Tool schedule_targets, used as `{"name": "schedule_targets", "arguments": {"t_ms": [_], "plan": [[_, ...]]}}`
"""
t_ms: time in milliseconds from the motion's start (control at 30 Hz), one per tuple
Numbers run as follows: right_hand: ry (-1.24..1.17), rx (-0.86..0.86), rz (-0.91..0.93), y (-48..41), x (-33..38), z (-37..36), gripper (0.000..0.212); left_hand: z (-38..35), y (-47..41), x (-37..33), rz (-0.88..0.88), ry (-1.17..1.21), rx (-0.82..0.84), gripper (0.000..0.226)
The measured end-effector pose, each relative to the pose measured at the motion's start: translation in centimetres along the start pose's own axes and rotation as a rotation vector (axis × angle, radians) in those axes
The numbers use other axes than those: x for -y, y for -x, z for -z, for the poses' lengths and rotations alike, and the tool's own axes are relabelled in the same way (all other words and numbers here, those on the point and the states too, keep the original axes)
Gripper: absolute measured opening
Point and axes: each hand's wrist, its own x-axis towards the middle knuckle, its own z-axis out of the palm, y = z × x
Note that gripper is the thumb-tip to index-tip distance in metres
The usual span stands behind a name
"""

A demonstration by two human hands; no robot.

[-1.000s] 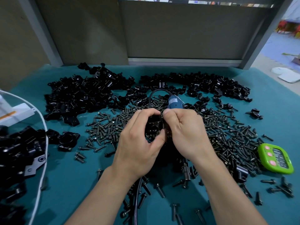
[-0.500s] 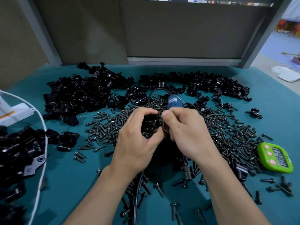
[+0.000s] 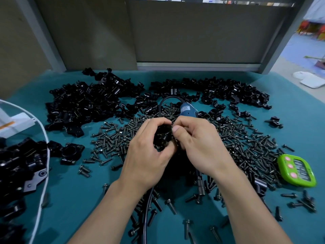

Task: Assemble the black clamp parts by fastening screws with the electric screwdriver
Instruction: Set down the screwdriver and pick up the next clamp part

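My left hand (image 3: 149, 152) grips a black clamp (image 3: 162, 138) above the middle of the table. My right hand (image 3: 198, 143) is closed against the clamp's right side, thumb and fingertips pinched at it; a screw seems to be between them, mostly hidden. The blue electric screwdriver (image 3: 188, 110) lies on the table just behind my hands, its black cable (image 3: 146, 213) looping round and running toward me between my arms. Loose black screws (image 3: 246, 147) are spread around my hands.
Piles of black clamp parts lie at the back left (image 3: 84, 106) and back right (image 3: 228, 92). A clear bag (image 3: 19, 166) of assembled clamps sits at the left edge, one clamp (image 3: 71, 153) beside it. A green timer (image 3: 297, 170) lies at the right.
Both hands have lifted slightly away from me with the clamp. The left hand has turned the clamp a little, and the right fingers have shifted on its side.
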Motion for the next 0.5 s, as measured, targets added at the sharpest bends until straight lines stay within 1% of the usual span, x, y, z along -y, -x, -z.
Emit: {"name": "schedule_targets", "arguments": {"t_ms": [100, 167, 200, 233, 300, 367, 400, 467, 500], "plan": [[-0.058, -0.081, 0.029, 0.0, 0.2, -0.9, 0.046, 0.0, -0.1, 0.0, -0.062, -0.025, -0.026, 0.033], [-0.099, -0.078, 0.005, 0.0, 0.1, -1.1, 0.047, 0.1, -0.2, 0.0, -0.079, -0.044, -0.025, 0.033], [-0.099, -0.068, -0.002, 0.0, 0.0, -1.1, 0.045, 0.2, -0.2, 0.1, -0.058, -0.026, -0.009, 0.034], [-0.098, -0.062, -0.003, 0.0, -0.1, -1.0, 0.044, 0.3, -0.2, 0.1, -0.009, 0.033, 0.027, 0.034], [-0.117, -0.058, -0.006, -0.1, -0.3, -0.6, 0.043, 0.5, -0.3, 0.3, 0.156, 0.266, 0.119, 0.040], [-0.135, -0.034, 0.013, -0.1, -0.3, 0.0, 0.042, 0.6, -0.6, 0.6, 0.336, 0.463, 0.137, 0.041], [-0.124, -0.008, 0.036, -0.1, -0.2, 0.2, 0.040, 0.7, -0.8, 0.6, 0.400, 0.496, 0.118, 0.042], [-0.032, 0.044, 0.107, 0.1, 0.0, 0.1, 0.039, 0.7, -1.0, 0.6, 0.494, 0.484, 0.069, 0.055], [0.014, 0.053, 0.130, 0.2, 0.1, -0.1, 0.038, 0.6, -1.1, 0.7, 0.553, 0.475, 0.032, 0.058]]}}
